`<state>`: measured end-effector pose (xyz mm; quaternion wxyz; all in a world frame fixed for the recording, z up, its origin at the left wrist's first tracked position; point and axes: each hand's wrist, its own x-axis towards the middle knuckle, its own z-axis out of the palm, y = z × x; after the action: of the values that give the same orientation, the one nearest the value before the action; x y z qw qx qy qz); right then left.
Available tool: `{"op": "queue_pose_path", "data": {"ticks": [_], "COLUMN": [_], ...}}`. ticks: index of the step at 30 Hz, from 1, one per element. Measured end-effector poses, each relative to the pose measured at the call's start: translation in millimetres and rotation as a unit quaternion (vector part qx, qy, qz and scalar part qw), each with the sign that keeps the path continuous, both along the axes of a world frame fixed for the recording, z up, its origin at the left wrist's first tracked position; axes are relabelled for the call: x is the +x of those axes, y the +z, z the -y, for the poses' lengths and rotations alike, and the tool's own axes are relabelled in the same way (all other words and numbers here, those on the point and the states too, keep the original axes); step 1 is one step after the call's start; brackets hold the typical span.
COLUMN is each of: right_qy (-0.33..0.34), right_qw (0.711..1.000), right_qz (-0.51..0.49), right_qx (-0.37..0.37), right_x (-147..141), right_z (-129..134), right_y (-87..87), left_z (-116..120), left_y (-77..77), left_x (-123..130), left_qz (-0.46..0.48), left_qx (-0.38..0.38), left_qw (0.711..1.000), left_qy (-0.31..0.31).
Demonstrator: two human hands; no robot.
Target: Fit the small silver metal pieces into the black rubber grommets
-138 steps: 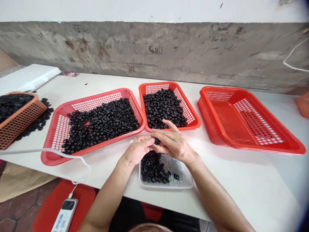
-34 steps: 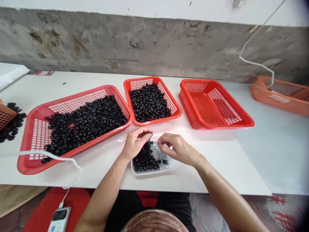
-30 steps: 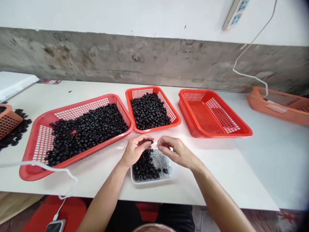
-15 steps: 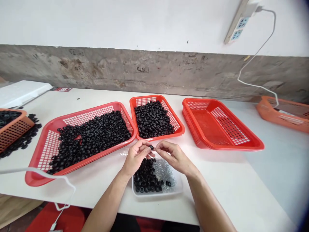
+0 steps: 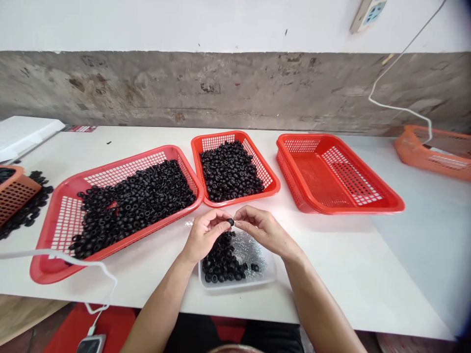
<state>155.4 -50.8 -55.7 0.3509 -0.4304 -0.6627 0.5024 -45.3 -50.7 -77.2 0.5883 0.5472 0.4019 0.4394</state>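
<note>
My left hand [image 5: 206,234] and my right hand [image 5: 262,229] meet above a shallow white plastic tray [image 5: 237,286]. Between their fingertips is a small black rubber ring [image 5: 230,222], mostly hidden by my fingers. The tray holds a heap of black rubber rings [image 5: 221,259] beside a patch of clear glassy granules [image 5: 250,252]. Just beyond my hands stand a large red mesh basket [image 5: 64,228] and a smaller red mesh basket [image 5: 217,142], both filled with black rings.
A red mesh basket [image 5: 331,171] holding no rings stands to the right. An orange basket [image 5: 14,198] sits at the far left among spilled rings, and another [image 5: 437,157] stands far right. A white cable [image 5: 73,255] crosses the table's near left edge.
My right hand has moved from above the tray to the ring, so both hands now pinch it together. The head camera has shifted, moving the whole scene slightly.
</note>
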Motion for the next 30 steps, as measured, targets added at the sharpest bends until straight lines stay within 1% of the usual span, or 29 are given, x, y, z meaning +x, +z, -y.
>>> {"op": "queue_pose_path", "data": {"ticks": [4,6,8,10,12,13,14,15,16,17,19,20,22,23,25,30], "right_qy": [0.016,0.013,0.007,-0.008,-0.024,-0.016,0.012,0.061,0.115,0.153,0.191,0.204,0.233,0.245,0.262,0.278], "right_qw": [0.993,0.989,0.99,0.995,1.0,0.998,0.992,0.98,0.958,0.93,0.865,0.836,0.798,0.786,0.774,0.76], "right_qz": [-0.1,-0.121,-0.117,-0.079,-0.001,0.052,0.109,0.173,0.243,0.318,0.453,0.499,0.547,0.556,0.561,0.558], "right_qx": [-0.067,-0.079,-0.077,-0.054,-0.002,0.031,0.061,0.082,0.096,0.101,0.098,0.096,0.101,0.111,0.136,0.184], "right_x": [-7,-10,-9,-3,7,12,15,17,17,14,5,-1,-11,-14,-16,-9], "right_z": [0,0,-1,-1,1,3,6,10,14,18,26,29,34,35,37,41], "right_y": [-3.9,-5.5,-6.4,-5.2,-0.5,3.1,7.2,11.5,15.4,18.6,21.9,21.8,19.1,17.0,12.6,5.6], "left_z": [1,2,2,2,1,0,-1,-2,-2,-2,-3,-2,-2,-2,-3,-5], "left_y": [2.7,2.7,2.7,2.9,3.2,3.3,3.3,3.4,3.5,3.8,4.9,5.7,7.5,8.2,9.2,9.4], "left_x": [1,0,1,1,1,1,1,1,1,1,1,1,2,2,2,-1], "left_qz": [0.039,0.039,0.031,0.035,0.056,0.069,0.081,0.093,0.104,0.116,0.133,0.14,0.149,0.153,0.164,0.184], "left_qx": [-0.014,-0.002,0.015,0.017,-0.002,-0.016,-0.031,-0.045,-0.057,-0.068,-0.082,-0.087,-0.094,-0.099,-0.105,-0.107], "left_qw": [0.999,0.999,0.999,0.998,0.998,0.997,0.996,0.995,0.993,0.991,0.988,0.986,0.984,0.983,0.981,0.977], "left_qy": [-0.03,-0.036,-0.042,-0.043,-0.032,-0.023,-0.015,-0.008,-0.002,0.004,0.012,0.015,0.018,0.017,0.017,0.019]}}
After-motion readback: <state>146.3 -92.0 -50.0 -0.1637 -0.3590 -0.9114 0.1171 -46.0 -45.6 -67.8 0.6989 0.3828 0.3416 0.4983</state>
